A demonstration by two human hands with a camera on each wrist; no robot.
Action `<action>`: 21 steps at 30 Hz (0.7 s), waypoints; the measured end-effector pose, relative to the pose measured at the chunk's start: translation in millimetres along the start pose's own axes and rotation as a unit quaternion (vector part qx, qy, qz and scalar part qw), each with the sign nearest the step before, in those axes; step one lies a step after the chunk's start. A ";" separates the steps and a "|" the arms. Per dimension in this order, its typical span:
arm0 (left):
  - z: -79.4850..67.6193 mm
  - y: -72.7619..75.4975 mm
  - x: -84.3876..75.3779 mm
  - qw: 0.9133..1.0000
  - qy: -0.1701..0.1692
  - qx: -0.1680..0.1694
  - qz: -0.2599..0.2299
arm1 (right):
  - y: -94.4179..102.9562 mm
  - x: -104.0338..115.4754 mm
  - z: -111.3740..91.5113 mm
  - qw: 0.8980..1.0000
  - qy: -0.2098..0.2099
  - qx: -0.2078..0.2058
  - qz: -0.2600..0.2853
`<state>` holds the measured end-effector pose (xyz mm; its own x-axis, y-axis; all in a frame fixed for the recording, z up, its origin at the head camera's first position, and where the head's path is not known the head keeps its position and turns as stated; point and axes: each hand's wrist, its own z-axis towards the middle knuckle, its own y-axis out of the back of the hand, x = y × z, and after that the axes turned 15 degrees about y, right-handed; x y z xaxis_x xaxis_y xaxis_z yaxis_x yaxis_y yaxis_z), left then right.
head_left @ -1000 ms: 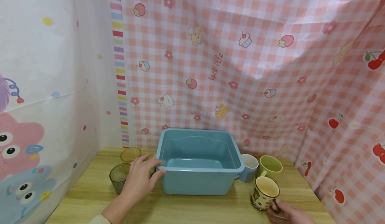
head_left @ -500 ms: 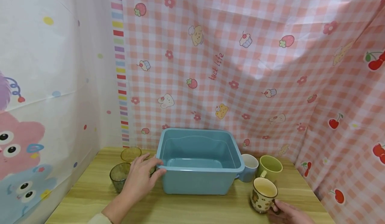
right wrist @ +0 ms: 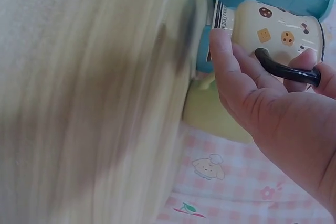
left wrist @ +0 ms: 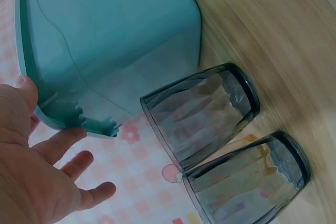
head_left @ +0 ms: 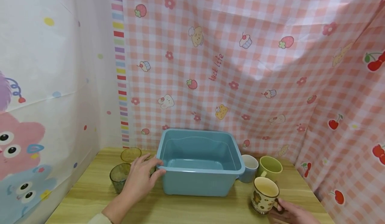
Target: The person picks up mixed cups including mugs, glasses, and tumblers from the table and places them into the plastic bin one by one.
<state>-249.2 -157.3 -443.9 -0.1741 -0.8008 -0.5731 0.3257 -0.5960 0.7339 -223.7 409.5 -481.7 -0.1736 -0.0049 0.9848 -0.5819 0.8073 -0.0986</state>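
Observation:
My left hand (head_left: 139, 175) pinches the front-left corner of a blue plastic bin's rim (head_left: 204, 171) between thumb and index finger. The other fingers stick out loosely, as the left wrist view shows. Two dark tinted glasses (left wrist: 202, 114) stand beside that hand. With my right hand (head_left: 291, 212) I hold a cream cookie-print mug (head_left: 264, 195) by its dark handle (right wrist: 289, 72). The mug is upright, just off the table, with its shadow on the wood in the right wrist view. No contents show in the bin.
Behind the mug stand a blue-and-white mug (head_left: 249, 169), close to the bin's right side, and a green mug (head_left: 270, 169). An amber glass (head_left: 130, 154) is at the back left. Patterned cloths (head_left: 195, 67) hang behind and beside the wooden table (head_left: 186, 210).
The cookie-print mug has shifted slightly, first left, then back right and a little lower, with my right hand. My left hand and the bin have stayed in place.

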 end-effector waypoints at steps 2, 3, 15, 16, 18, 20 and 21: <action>0.0 -0.2 0.2 1.000 -0.001 0.000 0.000 | -1.6 3.7 -1.0 1.000 -0.002 -0.002 -0.001; 0.0 -0.3 0.3 1.000 -0.001 -0.001 0.000 | -2.8 5.2 -2.0 1.000 0.000 -0.006 0.001; 0.9 -0.6 1.5 1.000 0.000 -0.003 0.001 | -10.9 30.9 -17.3 0.994 0.036 -0.040 0.098; 1.1 -0.7 1.5 1.000 0.001 -0.001 0.000 | -10.1 33.9 -18.2 0.993 0.042 -0.030 0.110; 1.3 -0.5 1.3 1.000 0.003 0.001 -0.002 | -8.8 40.7 -19.8 0.991 0.051 -0.012 0.125; 1.5 -0.2 1.2 1.000 0.004 0.003 -0.003 | -8.0 47.5 -21.2 0.989 0.062 -0.004 0.132; 1.6 0.0 1.1 1.000 0.005 0.003 -0.003 | -8.0 50.8 -21.9 0.989 0.068 -0.003 0.129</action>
<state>-250.8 -158.2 -444.0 -0.1669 -0.7963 -0.5814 0.3198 -0.6015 0.7321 -210.5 415.7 -427.7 -0.2074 0.2803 0.9372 -0.5274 0.7748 -0.3485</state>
